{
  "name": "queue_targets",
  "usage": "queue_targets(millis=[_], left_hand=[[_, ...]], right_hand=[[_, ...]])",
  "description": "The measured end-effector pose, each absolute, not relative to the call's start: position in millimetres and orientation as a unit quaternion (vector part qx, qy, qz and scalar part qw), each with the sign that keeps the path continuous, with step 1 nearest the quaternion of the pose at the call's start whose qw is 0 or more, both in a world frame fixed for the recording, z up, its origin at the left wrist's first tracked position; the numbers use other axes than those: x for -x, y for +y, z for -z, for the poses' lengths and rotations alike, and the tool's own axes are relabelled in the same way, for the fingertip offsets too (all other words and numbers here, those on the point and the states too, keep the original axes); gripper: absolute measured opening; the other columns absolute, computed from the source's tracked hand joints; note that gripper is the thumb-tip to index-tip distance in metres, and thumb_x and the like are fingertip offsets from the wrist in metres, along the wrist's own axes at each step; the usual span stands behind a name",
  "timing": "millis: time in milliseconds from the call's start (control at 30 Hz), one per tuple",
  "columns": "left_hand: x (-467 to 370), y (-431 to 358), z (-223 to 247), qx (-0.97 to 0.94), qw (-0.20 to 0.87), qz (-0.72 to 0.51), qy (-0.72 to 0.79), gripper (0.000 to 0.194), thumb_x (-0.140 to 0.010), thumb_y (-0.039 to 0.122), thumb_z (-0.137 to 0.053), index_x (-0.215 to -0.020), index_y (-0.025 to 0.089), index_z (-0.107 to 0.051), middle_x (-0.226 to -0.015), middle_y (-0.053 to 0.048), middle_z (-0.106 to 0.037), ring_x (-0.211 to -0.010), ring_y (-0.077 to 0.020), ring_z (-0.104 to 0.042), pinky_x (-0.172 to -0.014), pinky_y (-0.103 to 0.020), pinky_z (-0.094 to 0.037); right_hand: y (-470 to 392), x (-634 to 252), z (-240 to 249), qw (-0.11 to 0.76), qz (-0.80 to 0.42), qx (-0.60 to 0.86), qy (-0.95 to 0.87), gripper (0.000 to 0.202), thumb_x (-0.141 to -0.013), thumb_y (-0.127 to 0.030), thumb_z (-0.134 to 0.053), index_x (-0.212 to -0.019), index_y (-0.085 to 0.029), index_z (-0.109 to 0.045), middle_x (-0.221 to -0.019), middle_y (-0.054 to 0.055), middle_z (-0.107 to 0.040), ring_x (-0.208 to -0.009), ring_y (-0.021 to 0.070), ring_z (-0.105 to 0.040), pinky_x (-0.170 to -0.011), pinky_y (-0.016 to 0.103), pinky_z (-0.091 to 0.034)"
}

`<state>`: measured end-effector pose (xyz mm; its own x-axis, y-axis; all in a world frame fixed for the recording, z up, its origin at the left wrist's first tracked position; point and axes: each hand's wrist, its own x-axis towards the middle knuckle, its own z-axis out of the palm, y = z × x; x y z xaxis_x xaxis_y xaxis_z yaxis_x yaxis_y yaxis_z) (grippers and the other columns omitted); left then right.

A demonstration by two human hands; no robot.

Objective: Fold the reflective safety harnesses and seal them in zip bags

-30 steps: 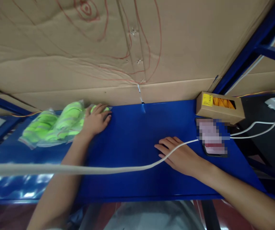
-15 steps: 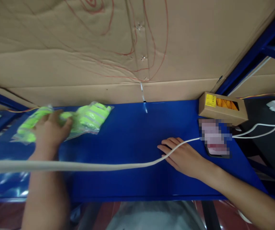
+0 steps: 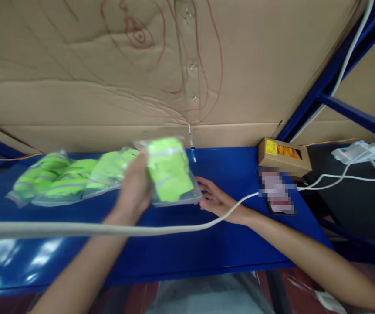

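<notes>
In the head view, my left hand [image 3: 134,185] is closed on the left side of a clear plastic bag holding a folded neon-green reflective vest [image 3: 170,170], lifted above the blue table. The hand is slightly blurred. My right hand [image 3: 218,200] is at the bag's lower right corner, fingers apart; whether they touch the plastic I cannot tell. Several more bagged green vests [image 3: 71,181] lie in an overlapping row at the back left of the table.
A white cable [image 3: 174,229] crosses in front of both arms. At the right of the blue table [image 3: 180,253] are a blurred-out phone [image 3: 277,192] and a cardboard box [image 3: 285,157] with orange contents. A cardboard wall [image 3: 249,87] rises behind, and a blue frame bar [image 3: 357,115] slants at right.
My left hand has taken one bagged vest from the row and carried it right, toward the middle. My right hand has lifted off the table toward the bag. The view has shifted slightly.
</notes>
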<state>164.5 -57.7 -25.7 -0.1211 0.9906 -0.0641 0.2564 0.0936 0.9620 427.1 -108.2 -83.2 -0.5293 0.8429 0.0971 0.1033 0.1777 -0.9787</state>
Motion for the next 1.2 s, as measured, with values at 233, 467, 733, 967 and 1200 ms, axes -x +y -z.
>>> queue_targets(millis=[233,467,733,967,1200], left_hand=[[-206,-55,66,-0.354,0.573,-0.561,0.482,0.046,-0.086,0.051,-0.072,-0.11,0.013,-0.07,-0.105,-0.012,-0.076,-0.097,-0.0264,-0.074,-0.093,-0.04,-0.06],[-195,-54,56,-0.333,0.603,-0.585,0.428,0.039,-0.085,0.043,-0.077,-0.112,0.017,-0.067,-0.115,-0.011,-0.073,-0.109,-0.0281,-0.07,-0.093,-0.038,-0.06],[-198,-42,65,-0.321,0.62,-0.645,0.311,0.033,-0.091,0.041,-0.069,-0.114,0.019,-0.062,-0.124,-0.011,-0.069,-0.119,-0.0272,-0.065,-0.099,-0.039,-0.057],[-201,-53,60,-0.328,0.683,-0.59,0.279,0.032,-0.085,0.03,-0.07,-0.113,0.023,-0.058,-0.111,-0.005,-0.071,-0.103,-0.0227,-0.069,-0.092,-0.04,-0.057],[-188,-53,53,-0.362,0.705,-0.546,0.272,0.036,-0.065,0.013,-0.059,-0.1,0.022,-0.06,-0.09,-0.002,-0.068,-0.077,-0.0182,-0.065,-0.073,-0.034,-0.057]], right_hand=[[-93,-408,91,0.436,-0.622,0.388,-0.522,0.055,-0.085,-0.057,-0.073,-0.124,-0.021,-0.061,-0.107,0.006,-0.074,-0.093,0.021,-0.072,-0.082,0.036,-0.06],[-101,-421,77,0.48,-0.63,0.379,-0.479,0.049,-0.083,-0.044,-0.079,-0.125,-0.023,-0.066,-0.103,0.004,-0.076,-0.081,0.0175,-0.072,-0.077,0.035,-0.062],[-95,-424,74,0.47,-0.599,0.411,-0.501,0.045,-0.076,-0.051,-0.082,-0.104,-0.018,-0.072,-0.091,0.007,-0.076,-0.082,0.021,-0.074,-0.072,0.036,-0.061],[-97,-422,81,0.503,-0.53,0.439,-0.523,0.04,-0.079,-0.057,-0.077,-0.08,-0.018,-0.066,-0.066,0.001,-0.067,-0.057,0.0138,-0.061,-0.053,0.027,-0.05],[-79,-440,84,0.592,-0.439,0.474,-0.483,0.037,-0.084,-0.056,-0.071,-0.086,-0.02,-0.067,-0.065,-0.003,-0.057,-0.055,0.0112,-0.051,-0.053,0.025,-0.041]])
